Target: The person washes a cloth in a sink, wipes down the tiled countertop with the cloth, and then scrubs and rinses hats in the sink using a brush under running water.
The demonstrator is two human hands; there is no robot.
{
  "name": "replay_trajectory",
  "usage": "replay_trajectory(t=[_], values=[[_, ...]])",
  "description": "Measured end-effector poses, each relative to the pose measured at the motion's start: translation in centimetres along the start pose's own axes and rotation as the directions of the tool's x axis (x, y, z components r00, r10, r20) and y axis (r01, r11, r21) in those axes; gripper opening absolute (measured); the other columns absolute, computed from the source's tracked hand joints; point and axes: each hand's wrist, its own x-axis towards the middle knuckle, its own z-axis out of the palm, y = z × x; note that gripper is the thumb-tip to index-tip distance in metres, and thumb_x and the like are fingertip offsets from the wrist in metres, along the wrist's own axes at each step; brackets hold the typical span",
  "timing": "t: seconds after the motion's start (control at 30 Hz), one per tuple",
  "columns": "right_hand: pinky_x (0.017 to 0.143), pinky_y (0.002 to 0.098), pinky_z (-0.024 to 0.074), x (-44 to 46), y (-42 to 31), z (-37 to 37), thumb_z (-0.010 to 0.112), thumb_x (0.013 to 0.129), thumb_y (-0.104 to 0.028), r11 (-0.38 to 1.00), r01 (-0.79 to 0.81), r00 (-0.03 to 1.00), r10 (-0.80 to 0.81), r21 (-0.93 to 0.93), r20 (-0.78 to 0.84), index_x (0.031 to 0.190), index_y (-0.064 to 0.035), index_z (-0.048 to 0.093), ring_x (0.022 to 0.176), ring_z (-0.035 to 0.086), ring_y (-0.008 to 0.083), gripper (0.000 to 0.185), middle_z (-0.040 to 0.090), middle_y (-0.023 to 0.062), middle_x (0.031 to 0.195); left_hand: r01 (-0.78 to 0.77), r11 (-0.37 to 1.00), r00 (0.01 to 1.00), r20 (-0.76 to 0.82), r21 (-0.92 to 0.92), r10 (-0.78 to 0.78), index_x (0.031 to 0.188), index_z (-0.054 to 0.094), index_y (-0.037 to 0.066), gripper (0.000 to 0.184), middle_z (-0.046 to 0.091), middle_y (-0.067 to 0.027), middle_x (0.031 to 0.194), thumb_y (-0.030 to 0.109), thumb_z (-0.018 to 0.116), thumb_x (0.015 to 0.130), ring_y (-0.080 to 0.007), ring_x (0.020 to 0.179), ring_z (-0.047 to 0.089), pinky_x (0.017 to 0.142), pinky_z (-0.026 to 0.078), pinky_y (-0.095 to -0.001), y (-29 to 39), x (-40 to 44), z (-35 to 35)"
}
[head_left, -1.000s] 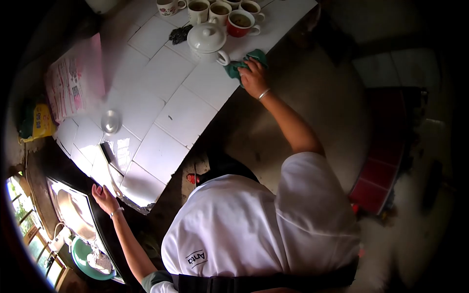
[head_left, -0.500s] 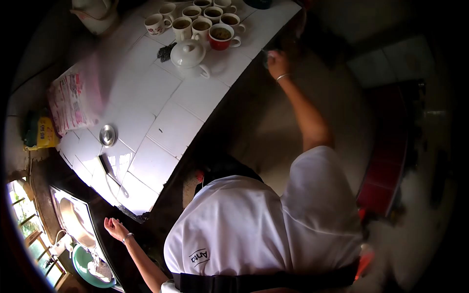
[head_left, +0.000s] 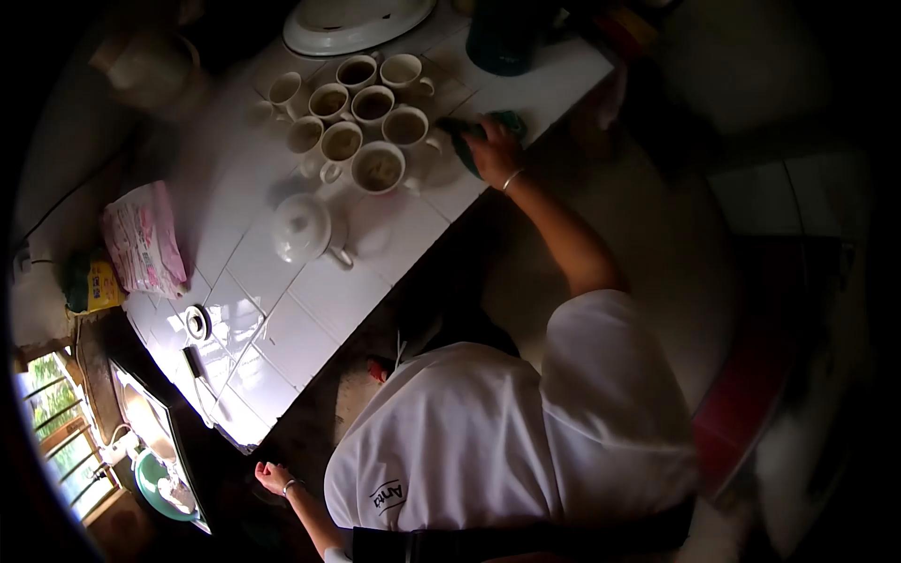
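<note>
My right hand (head_left: 493, 155) is over the far right edge of the white-tiled counter (head_left: 310, 324), its fingers bent onto a dark green cloth-like thing (head_left: 511, 122), blurred by motion. Several cups (head_left: 380, 169) of brownish liquid stand grouped just left of that hand. Nearer to me is a white lidded teapot (head_left: 302, 228), its handle toward the counter's edge. My left hand (head_left: 274, 477) hangs low, off the counter's near corner; its fingers are curled in and whatever they may hold is hidden.
Behind the cups are a large white enamel tray (head_left: 357, 30) and a dark green container (head_left: 502, 38). A pink-and-white bag (head_left: 145, 239), a small round metal lid (head_left: 197, 322) and a dark-handled utensil (head_left: 192, 361) lie at left. A green basin (head_left: 155, 488) sits below the window.
The view has tilted, so the cups and teapot appear lower. My right hand has moved from beside the counter onto the green thing at its edge. The left hand stays low and curled.
</note>
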Motion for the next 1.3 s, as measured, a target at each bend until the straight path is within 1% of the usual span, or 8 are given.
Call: replay_trajectory(t=[0.1, 0.33, 0.47, 0.5, 0.73, 0.93, 1.13, 1.3], values=[[0.08, 0.0412, 0.0414, 3.9, 3.1, 1.9, 0.057, 0.075, -0.008, 0.999, -0.001, 0.992, -0.004, -0.039, -0.127, 0.103, -0.014, 0.063, 0.094, 0.048, 0.0338, 0.029, 0.051, 0.0148, 0.109, -0.071, 0.992, 0.997, -0.007, 0.102, 0.072, 0.106, 0.053, 0.005, 0.028, 0.057, -0.0053, 0.079, 0.01, 0.052, 0.078, -0.0149, 0.061, 0.054, 0.052, 0.047, -0.0262, 1.6, -4.8, -0.2], [0.083, 0.0418, 0.0408, 16.9, 4.1, 6.7, 0.058, 0.075, -0.013, 0.964, -0.091, 0.926, 0.175, 0.251, -0.335, 0.101, -0.0163, 0.064, 0.095, 0.049, 0.0343, 0.027, 0.053, 0.0153, 0.102, -0.12, 0.969, 0.992, -0.006, 0.217, 0.124, 0.104, 0.055, 0.006, 0.025, 0.058, -0.0065, 0.082, 0.009, 0.051, 0.079, -0.0161, 0.068, 0.055, 0.057, 0.046, -0.0267, 3.7, -8.9, -1.5], [0.091, 0.0442, 0.0381, 16.8, 4.4, 10.4, 0.061, 0.072, -0.023, 0.988, -0.117, 0.987, 0.105, -0.097, -0.121, 0.103, -0.0227, 0.063, 0.11, 0.043, 0.0327, 0.031, 0.05, 0.0091, 0.116, -0.13, 0.961, 0.991, 0.017, 0.245, 0.13, 0.102, 0.056, 0.006, 0.024, 0.058, -0.0067, 0.084, 0.01, 0.051, 0.079, -0.0162, 0.065, 0.055, 0.054, 0.047, -0.0258, 3.8, -8.3, -2.1], [0.099, 0.0439, 0.03, 16.1, 3.6, 9.4, 0.06, 0.072, -0.024, 0.983, -0.179, 0.983, 0.181, 0.048, -0.038, 0.098, -0.0181, 0.065, 0.117, 0.036, 0.0346, 0.027, 0.045, 0.0113, 0.123, -0.13, 0.96, 0.991, 0.014, 0.248, 0.131, 0.102, 0.056, 0.006, 0.024, 0.058, -0.0066, 0.084, 0.01, 0.051, 0.079, -0.016, 0.064, 0.055, 0.053, 0.047, -0.0257, 5.0, -9.1, -1.9], [0.092, 0.0446, 0.0376, 3.6, 5.7, 1.3, 0.063, 0.068, -0.011, 0.971, 0.109, 0.991, -0.091, 0.212, -0.096, 0.106, -0.0144, 0.06, 0.109, 0.042, 0.0325, 0.038, 0.05, 0.0121, 0.115, -0.223, 0.933, 0.975, 0.06, 0.281, 0.215, 0.103, 0.056, 0.007, 0.024, 0.058, -0.0048, 0.081, 0.009, 0.052, 0.08, -0.0144, 0.063, 0.054, 0.053, 0.047, -0.0259, 7.5, -8.5, 1.0], [0.069, 0.0447, 0.0435, 2.6, 18.0, 0.4, 0.061, 0.072, -0.015, 0.984, -0.119, 0.991, 0.11, -0.132, -0.076, 0.106, -0.0205, 0.059, 0.084, 0.049, 0.0318, 0.035, 0.054, 0.0101, 0.097, -0.225, 0.923, 0.974, 0.075, 0.313, 0.213, 0.103, 0.057, 0.008, 0.022, 0.059, -0.0053, 0.082, 0.008, 0.053, 0.082, -0.0153, 0.065, 0.056, 0.054, 0.047, -0.027, 9.9, -10.0, 2.2], [0.087, 0.0479, 0.038, 5.0, 28.0, 0.9, 0.048, 0.083, -0.023, 0.795, -0.471, 0.858, 0.514, -0.382, 0.013, 0.116, -0.0228, 0.055, 0.103, 0.043, 0.0356, 0.034, 0.049, 0.0121, 0.116, -0.301, 0.862, 0.953, 0.11, 0.408, 0.281, 0.103, 0.057, 0.008, 0.022, 0.061, -0.0054, 0.083, 0.008, 0.053, 0.082, -0.0168, 0.067, 0.057, 0.057, 0.048, -0.0285, 9.6, -11.0, 1.7], [0.088, 0.0462, 0.0361, 5.3, 22.0, 2.8, 0.049, 0.083, -0.02, 0.826, -0.359, 0.916, 0.401, -0.434, 0.005, 0.115, -0.0164, 0.057, 0.103, 0.042, 0.0361, 0.033, 0.048, 0.0144, 0.118, -0.361, 0.851, 0.932, 0.126, 0.382, 0.339, 0.1, 0.058, 0.008, 0.019, 0.062, -0.0069, 0.083, 0.014, 0.055, 0.083, -0.018, 0.075, 0.058, 0.068, 0.047, -0.0291, 8.0, -11.3, 1.1]])
